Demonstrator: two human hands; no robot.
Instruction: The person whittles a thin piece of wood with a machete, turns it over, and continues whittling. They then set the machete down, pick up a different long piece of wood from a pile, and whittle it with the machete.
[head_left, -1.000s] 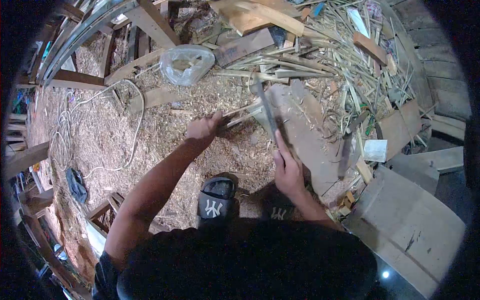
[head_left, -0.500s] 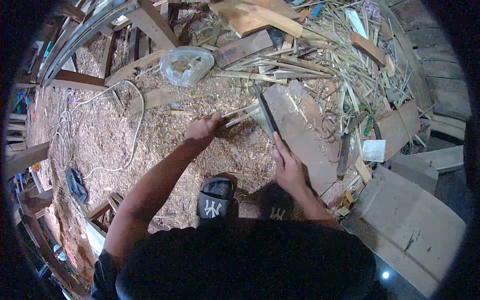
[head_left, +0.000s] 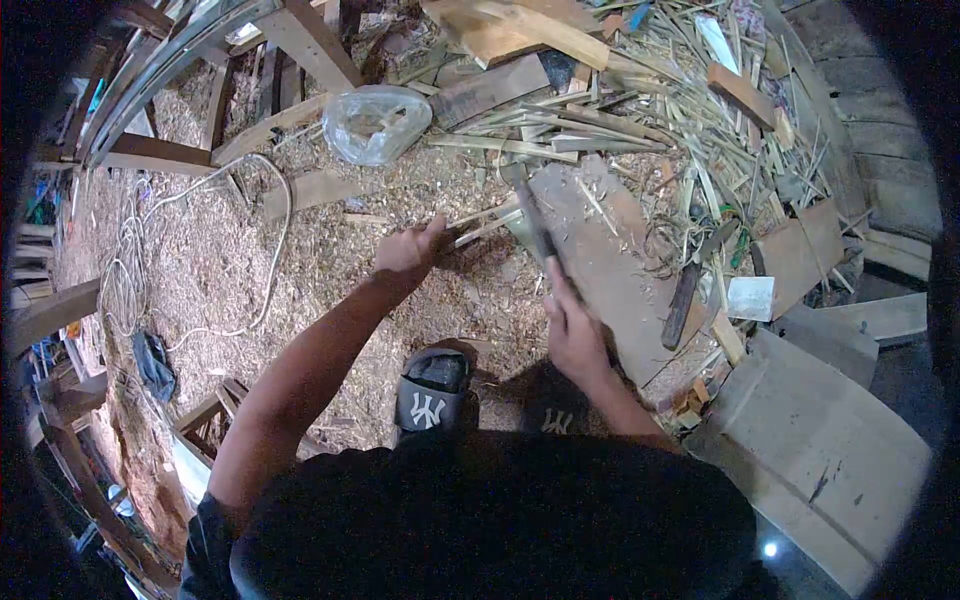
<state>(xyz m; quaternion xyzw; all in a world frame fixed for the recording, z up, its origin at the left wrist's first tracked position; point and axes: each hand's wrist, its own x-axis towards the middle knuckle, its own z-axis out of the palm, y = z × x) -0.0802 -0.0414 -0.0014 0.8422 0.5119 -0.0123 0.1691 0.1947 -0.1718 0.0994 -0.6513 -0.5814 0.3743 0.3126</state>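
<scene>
Thin wood strips (head_left: 484,226) stick out to the right from my left hand (head_left: 408,250), which is closed round their near ends. My right hand (head_left: 578,335) is wrapped round the handle of a long dark tool (head_left: 540,228), its index finger laid along it. The tool's far end, somewhat blurred, lies by the right tips of the strips. Whether it touches them I cannot tell. Under and right of the tool is a flat grey board (head_left: 610,260) on the shavings.
A clear plastic bag (head_left: 377,125) lies ahead. Scrap strips (head_left: 640,110) are heaped at the upper right, near a machete-like blade with a dark handle (head_left: 680,305). A pale rope (head_left: 285,240) loops at left. A sandal (head_left: 432,390) is below; large boards (head_left: 820,430) lie lower right.
The tool in my right hand has shifted slightly and looks more blurred. My left hand has barely moved, still round the strips. The whole view has shifted a little.
</scene>
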